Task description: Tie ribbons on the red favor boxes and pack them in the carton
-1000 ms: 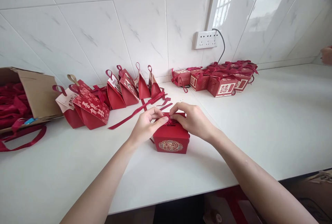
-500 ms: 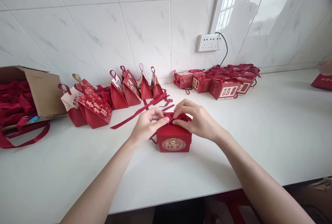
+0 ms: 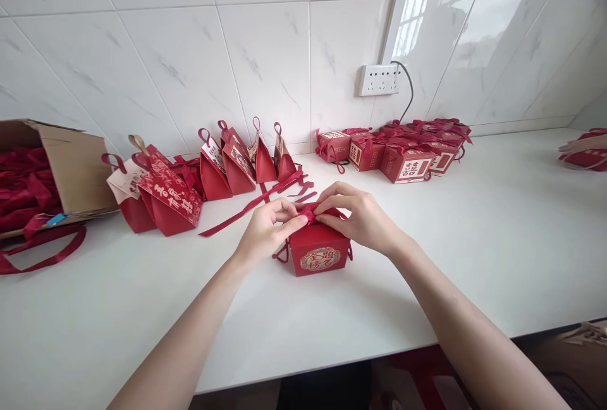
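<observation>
A white tiled wall (image 3: pixel 260 62) rises behind a white countertop (image 3: pixel 497 226), at whose far right edge a co-worker's blurred hand (image 3: pixel 581 144) now lies across a red item (image 3: pixel 588 158); half a second earlier more of that item shows below the hand. At the left an open cardboard carton (image 3: pixel 80 166) spills dark red ribbons (image 3: pixel 21 176). Along the wall stand a cluster of bow-tied red boxes (image 3: pixel 408 166), right of centre, and a group of peaked red boxes with loop handles (image 3: pixel 171 204), left of centre, with a power strip (image 3: pixel 379 80) above the cluster. The red gift box (image 3: pixel 318 247) rests on the countertop between the person's hands, its round gold emblem (image 3: pixel 320 259) facing the wearer. Its long axis runs left to right, and since the earlier frame it has turned slightly, the right end now a little farther away. The left hand (image 3: pixel 265 229) and right hand (image 3: pixel 358 217) each pinch the ribbon knot (image 3: pixel 308 214) on top, hiding part of the lid; some right fingertips cannot be made out. Loose ribbon strips (image 3: pixel 251 204) lie just beyond, and thin loops (image 3: pixel 281 252) hang at the box's sides.
</observation>
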`<action>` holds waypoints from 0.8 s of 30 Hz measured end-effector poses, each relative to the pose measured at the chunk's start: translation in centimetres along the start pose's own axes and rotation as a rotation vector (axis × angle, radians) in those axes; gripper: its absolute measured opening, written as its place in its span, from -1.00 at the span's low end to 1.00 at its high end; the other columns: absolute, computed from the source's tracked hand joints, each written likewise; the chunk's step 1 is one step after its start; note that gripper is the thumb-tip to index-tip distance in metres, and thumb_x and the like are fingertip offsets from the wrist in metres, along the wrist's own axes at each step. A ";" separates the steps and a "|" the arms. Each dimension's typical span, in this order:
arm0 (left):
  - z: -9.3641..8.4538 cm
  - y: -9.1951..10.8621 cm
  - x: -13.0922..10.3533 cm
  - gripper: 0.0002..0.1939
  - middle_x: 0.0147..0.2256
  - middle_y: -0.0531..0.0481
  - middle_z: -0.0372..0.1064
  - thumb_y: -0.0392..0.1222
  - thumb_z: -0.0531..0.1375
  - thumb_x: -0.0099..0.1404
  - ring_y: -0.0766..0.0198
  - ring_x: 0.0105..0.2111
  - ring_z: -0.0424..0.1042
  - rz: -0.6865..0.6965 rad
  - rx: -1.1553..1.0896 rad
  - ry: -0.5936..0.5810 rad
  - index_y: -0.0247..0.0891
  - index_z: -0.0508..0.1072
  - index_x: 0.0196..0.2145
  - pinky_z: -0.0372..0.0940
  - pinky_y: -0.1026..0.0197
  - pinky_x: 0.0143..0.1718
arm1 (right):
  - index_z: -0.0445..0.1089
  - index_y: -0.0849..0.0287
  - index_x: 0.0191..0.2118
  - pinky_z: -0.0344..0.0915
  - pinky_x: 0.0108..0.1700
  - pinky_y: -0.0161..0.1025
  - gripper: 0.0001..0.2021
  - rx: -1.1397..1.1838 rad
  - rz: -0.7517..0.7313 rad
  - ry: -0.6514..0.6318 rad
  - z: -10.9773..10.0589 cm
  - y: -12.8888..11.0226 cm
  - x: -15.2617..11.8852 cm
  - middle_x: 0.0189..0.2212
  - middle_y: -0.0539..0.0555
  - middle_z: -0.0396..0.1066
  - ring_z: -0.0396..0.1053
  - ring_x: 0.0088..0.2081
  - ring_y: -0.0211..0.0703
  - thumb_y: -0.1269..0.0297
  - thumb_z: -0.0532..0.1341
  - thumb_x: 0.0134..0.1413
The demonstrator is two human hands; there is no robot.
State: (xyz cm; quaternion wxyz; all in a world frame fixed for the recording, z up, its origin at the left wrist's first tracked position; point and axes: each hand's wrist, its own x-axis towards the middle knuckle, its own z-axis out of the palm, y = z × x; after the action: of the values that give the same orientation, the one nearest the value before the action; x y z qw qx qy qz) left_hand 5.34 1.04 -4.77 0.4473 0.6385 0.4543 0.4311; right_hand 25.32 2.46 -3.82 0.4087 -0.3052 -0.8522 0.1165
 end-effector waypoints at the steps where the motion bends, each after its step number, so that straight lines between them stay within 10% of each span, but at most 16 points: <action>1: 0.1 0.0 0.0 -0.67 -0.22 -0.09 0.48 0.02 0.29 0.08 0.17 -0.32 0.48 -0.005 -0.002 0.004 -0.25 0.29 -0.49 0.37 0.10 -0.26 | 0.47 0.13 -0.37 0.36 -0.14 -0.17 -0.91 -0.008 0.000 0.003 0.1 0.0 0.0 -0.28 0.09 0.40 0.40 -0.23 -0.14 0.42 0.21 0.08; 10: 0.7 0.4 -0.2 -0.69 -0.38 0.00 0.46 0.03 0.27 0.11 0.21 -0.37 0.46 0.000 0.060 0.100 -0.23 0.28 -0.47 0.32 0.23 -0.41 | 0.43 0.19 -0.40 0.34 -0.13 -0.15 -0.88 -0.042 -0.007 0.015 0.3 0.0 0.0 -0.28 0.12 0.39 0.38 -0.24 -0.13 0.44 0.17 0.11; 24: -0.5 0.5 0.1 -0.77 -0.27 -0.03 0.47 -0.03 0.27 0.08 0.09 -0.06 0.39 0.157 0.290 0.118 -0.21 0.37 -0.52 0.17 -0.01 0.07 | 0.39 0.17 -0.46 0.31 -0.14 -0.21 -0.89 0.030 0.149 -0.102 -1.4 0.3 -0.2 -0.21 0.08 0.36 0.38 -0.23 -0.18 0.51 0.18 -0.06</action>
State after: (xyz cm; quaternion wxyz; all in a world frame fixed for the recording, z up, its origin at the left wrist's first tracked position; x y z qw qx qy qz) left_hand 4.96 1.13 -4.19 0.2877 0.7035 0.4860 0.4315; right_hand 26.60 2.54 -3.19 0.3597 -0.3553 -0.8449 0.1749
